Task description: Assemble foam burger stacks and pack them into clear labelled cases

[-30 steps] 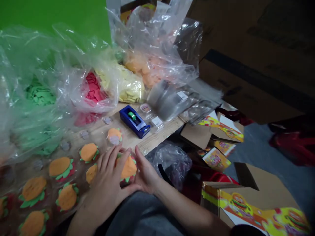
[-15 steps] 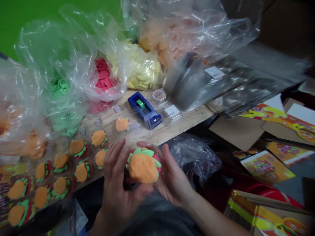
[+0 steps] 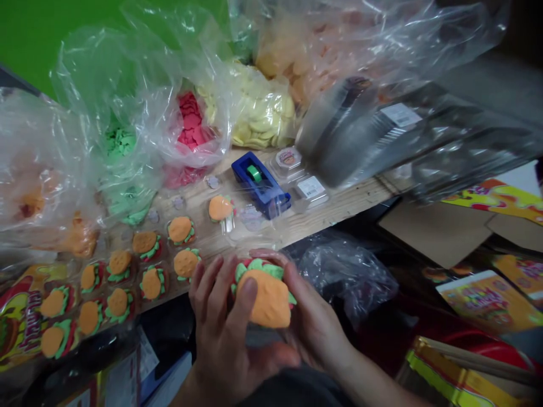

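A toy-like burger (image 3: 270,298) with an orange bun, green frill and red layer is held up in front of the table's edge. My right hand (image 3: 311,316) cups it from the right and behind, fingers curled round it. My left hand (image 3: 229,322) rests against its left side, one finger lying over the bun. Several similar burgers (image 3: 185,263) sit in clear plastic trays on the wooden table to the left. One more burger (image 3: 221,208) lies by the blue tape dispenser (image 3: 262,186).
Clear bags of green (image 3: 120,144), red (image 3: 192,121) and yellow pieces (image 3: 263,110) line the back. Stacked clear lids (image 3: 339,135) and two small labelled containers (image 3: 311,187) stand right of the dispenser. Printed cartons (image 3: 487,299) lie lower right; crumpled plastic (image 3: 348,271) hangs below the table.
The view has shifted, so the table's things appear further right. The burger has turned slightly in my hands, and a finger of my left hand has come onto the bun.
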`<action>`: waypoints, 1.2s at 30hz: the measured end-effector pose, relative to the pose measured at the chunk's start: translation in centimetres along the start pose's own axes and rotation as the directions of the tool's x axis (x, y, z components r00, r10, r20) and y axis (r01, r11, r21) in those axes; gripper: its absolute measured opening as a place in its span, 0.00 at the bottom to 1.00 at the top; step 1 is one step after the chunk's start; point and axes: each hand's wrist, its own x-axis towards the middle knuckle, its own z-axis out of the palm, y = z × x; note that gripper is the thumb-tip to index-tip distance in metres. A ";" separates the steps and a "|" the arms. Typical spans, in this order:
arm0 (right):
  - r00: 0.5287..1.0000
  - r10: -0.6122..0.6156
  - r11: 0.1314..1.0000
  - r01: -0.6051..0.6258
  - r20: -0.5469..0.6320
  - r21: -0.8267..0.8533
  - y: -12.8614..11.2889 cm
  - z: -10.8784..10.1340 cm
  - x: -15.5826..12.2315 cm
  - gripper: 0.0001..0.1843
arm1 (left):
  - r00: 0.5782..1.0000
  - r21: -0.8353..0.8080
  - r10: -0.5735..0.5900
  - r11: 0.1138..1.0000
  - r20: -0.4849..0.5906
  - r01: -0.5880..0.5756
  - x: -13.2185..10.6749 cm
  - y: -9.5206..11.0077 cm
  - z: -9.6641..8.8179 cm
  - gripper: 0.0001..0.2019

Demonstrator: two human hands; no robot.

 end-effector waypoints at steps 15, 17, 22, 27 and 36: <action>1.000 0.001 0.994 0.002 -0.030 0.110 2.6 0.5 0.8 0.21 | 0.993 -0.077 -0.007 0.997 0.117 0.016 -0.3 -1.5 -0.1 0.14; 0.999 -0.031 0.994 0.033 -0.015 0.108 3.0 0.1 1.1 0.20 | 0.996 -0.080 0.001 0.997 0.093 0.007 -0.5 -1.9 0.3 0.15; 0.995 -0.100 0.991 0.099 0.008 0.090 3.8 -0.4 1.3 0.21 | 0.990 0.016 0.089 0.996 0.111 -0.091 -1.2 -2.6 1.2 0.12; 0.992 -0.125 0.988 0.126 -0.012 0.085 3.9 -0.5 1.4 0.21 | 0.998 0.010 0.040 0.999 0.052 -0.041 -0.8 -1.8 2.2 0.07; 0.988 -0.051 0.997 0.041 -0.142 -0.071 2.9 -0.8 0.4 0.22 | 0.977 -0.043 -0.169 0.984 0.132 0.176 -0.5 0.4 2.2 0.15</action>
